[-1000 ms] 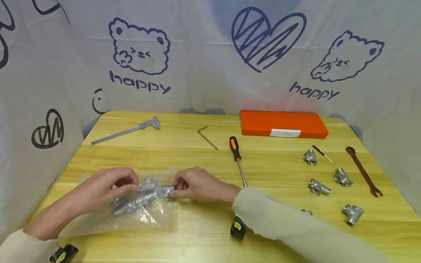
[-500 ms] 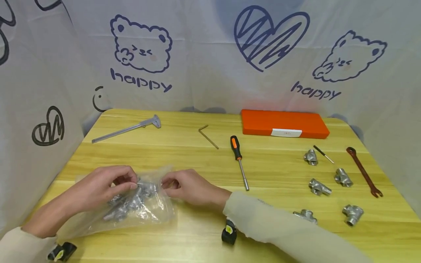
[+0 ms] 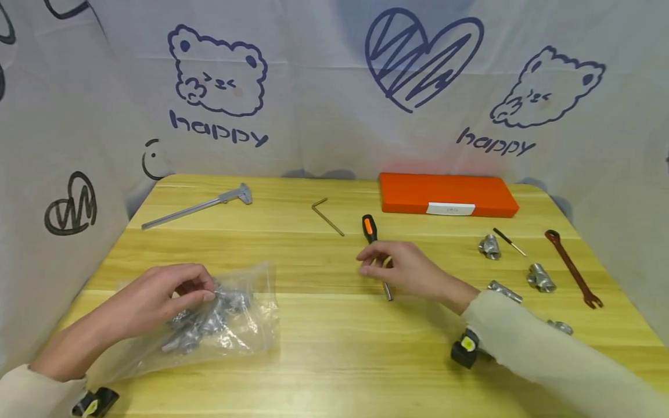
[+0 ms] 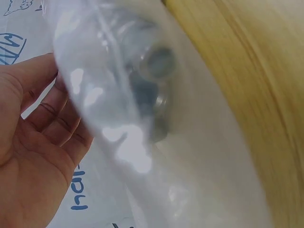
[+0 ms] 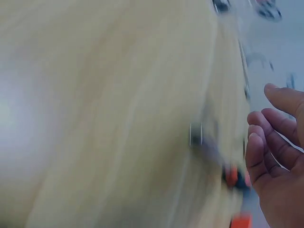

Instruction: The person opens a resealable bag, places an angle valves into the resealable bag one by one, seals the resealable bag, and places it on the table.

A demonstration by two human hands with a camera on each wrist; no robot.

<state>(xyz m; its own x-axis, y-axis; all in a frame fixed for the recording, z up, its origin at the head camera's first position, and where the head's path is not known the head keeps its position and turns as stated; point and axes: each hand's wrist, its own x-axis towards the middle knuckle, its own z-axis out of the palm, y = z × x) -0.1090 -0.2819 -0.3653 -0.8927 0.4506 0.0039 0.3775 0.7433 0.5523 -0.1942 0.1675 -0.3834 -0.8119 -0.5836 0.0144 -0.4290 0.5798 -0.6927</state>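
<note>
Plastic bag pinched by left hand; right hand, fingers loosely curled, holds nothing above screwdriver.

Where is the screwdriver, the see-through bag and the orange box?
screwdriver [image 3: 369, 227], head view, on its black and orange handle.
see-through bag [image 3: 251, 325], head view, on its right part near the opening.
orange box [image 3: 413, 194], head view, on its lid.

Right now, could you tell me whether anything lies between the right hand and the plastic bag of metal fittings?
Nothing visible does. Between the right hand, which is over the screwdriver, and the plastic bag that the left hand pinches, the head view shows only bare table.
</note>
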